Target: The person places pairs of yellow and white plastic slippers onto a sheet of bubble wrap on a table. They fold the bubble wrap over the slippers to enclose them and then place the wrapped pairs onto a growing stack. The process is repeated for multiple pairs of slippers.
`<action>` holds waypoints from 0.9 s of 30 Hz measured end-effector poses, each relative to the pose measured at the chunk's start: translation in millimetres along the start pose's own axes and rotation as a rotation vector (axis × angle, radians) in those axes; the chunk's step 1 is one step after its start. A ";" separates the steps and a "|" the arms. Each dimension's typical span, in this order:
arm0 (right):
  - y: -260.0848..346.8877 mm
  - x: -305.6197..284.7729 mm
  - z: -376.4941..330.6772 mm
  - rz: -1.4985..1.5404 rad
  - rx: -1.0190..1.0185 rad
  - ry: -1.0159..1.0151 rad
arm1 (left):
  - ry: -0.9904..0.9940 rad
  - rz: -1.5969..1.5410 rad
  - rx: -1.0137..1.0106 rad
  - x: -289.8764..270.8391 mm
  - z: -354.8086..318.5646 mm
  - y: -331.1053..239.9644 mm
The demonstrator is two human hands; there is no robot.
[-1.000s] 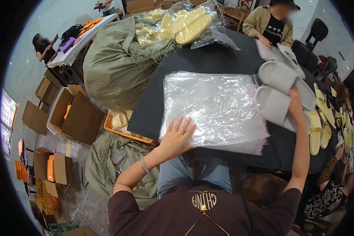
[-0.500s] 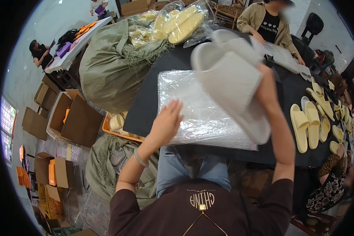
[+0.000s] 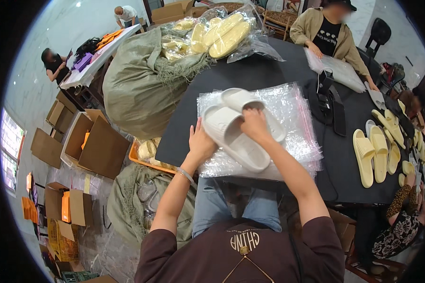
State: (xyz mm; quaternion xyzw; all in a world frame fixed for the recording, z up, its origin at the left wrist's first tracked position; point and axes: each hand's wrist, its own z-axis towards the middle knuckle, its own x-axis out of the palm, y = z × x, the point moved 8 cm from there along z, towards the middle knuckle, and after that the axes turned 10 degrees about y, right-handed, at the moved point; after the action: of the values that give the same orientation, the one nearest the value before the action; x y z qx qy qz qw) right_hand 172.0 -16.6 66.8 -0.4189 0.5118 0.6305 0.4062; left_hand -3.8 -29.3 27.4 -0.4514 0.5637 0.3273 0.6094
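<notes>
A pair of light grey slide slippers [image 3: 248,153] lies side by side, soles down, on a stack of clear plastic bags [image 3: 295,115] in front of me. My right hand [image 3: 256,125] reaches in where the two slippers meet, its fingers bent around their inner edges and partly hidden by the straps. My left hand [image 3: 201,141] rests at the left edge of the bags, fingers stretched out, beside the toe of the nearer slipper. It grips nothing.
Yellow slippers [image 3: 363,158] lie along the table's right side. A black device [image 3: 333,104] stands beyond the bags. Bagged yellow slippers [image 3: 229,35] top a green sack [image 3: 137,85]. Across the table, a person in a tan jacket [image 3: 352,40] touches more plastic bags [image 3: 335,68].
The grey slippers have come down from the raised right hand onto the bags. My left hand has shifted slightly down beside them.
</notes>
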 end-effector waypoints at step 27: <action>-51.3 -91.0 -39.2 -0.115 0.132 -0.096 | -0.155 -0.054 0.201 -0.1 -55.8 -53.4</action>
State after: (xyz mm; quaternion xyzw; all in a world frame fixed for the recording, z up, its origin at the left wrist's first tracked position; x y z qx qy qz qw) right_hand 253.7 -55.4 132.2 -0.3892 0.5073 0.5906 0.4923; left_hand 22.7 -100.8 39.5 -0.3764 0.5327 0.2864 0.7018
